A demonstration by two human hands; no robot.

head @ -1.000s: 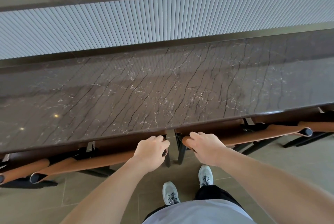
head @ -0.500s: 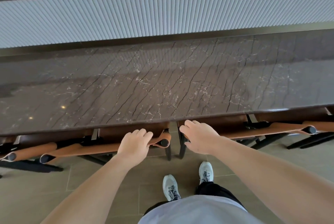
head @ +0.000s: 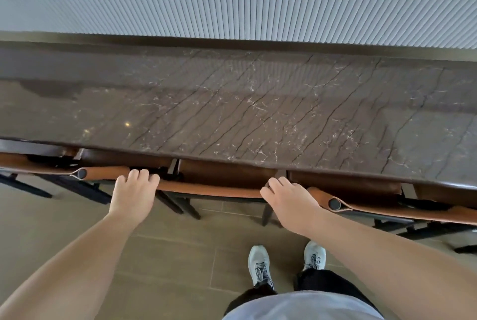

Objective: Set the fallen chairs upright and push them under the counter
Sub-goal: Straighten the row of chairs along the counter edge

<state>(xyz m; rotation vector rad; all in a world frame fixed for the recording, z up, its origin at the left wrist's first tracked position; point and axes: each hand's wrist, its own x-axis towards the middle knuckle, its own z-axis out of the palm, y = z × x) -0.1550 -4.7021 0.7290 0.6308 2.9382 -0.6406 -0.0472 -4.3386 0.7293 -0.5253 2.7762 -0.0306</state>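
A chair with a tan leather back and dark legs stands upright, its seat tucked under the dark marble counter. My left hand grips the left end of that back, fingers curled over its top edge. At the back's right end, my right hand holds on with its fingers hooked over the top. A second tan chair stands to the right and a third to the left, both upright under the counter edge.
A ribbed white panel runs behind the counter. The floor is brown tile, with my two grey shoes just behind the middle chair. Dark chair legs angle out below the backs.
My left hand slid left along the chair back. My right hand left the right chair's end and took the middle chair's right end. The view shifted left.
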